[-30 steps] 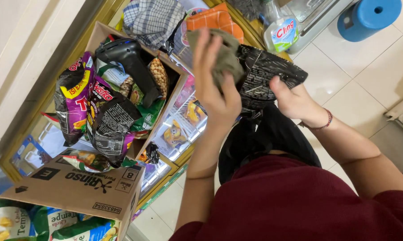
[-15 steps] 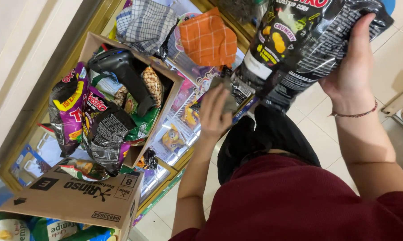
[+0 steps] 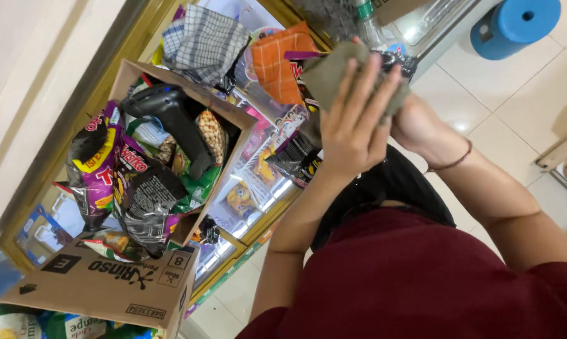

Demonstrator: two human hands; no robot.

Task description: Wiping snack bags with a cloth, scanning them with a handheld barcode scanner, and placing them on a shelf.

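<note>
My left hand (image 3: 357, 125) presses a grey-green cloth (image 3: 333, 72) flat against a black snack packet (image 3: 293, 157), fingers spread over the cloth. My right hand (image 3: 421, 129), with a thin bracelet at the wrist, grips the same packet from the other side and is partly hidden behind the left hand. The packet hangs over a glass display counter (image 3: 252, 188) with a gold frame. Most of the packet's face is covered by the cloth and hand.
An open cardboard box (image 3: 236, 119) on the counter holds several snack bags and a black handheld scanner (image 3: 176, 119). A checked cloth (image 3: 201, 44) and an orange cloth (image 3: 277, 59) lie behind it. Another cardboard box (image 3: 107, 285) sits lower left. A blue roll (image 3: 516, 25) stands on the tiled floor.
Half a second ago my right hand held the packet up high with my left hand below it. Now the packet is lower and my left hand presses the cloth on it.
</note>
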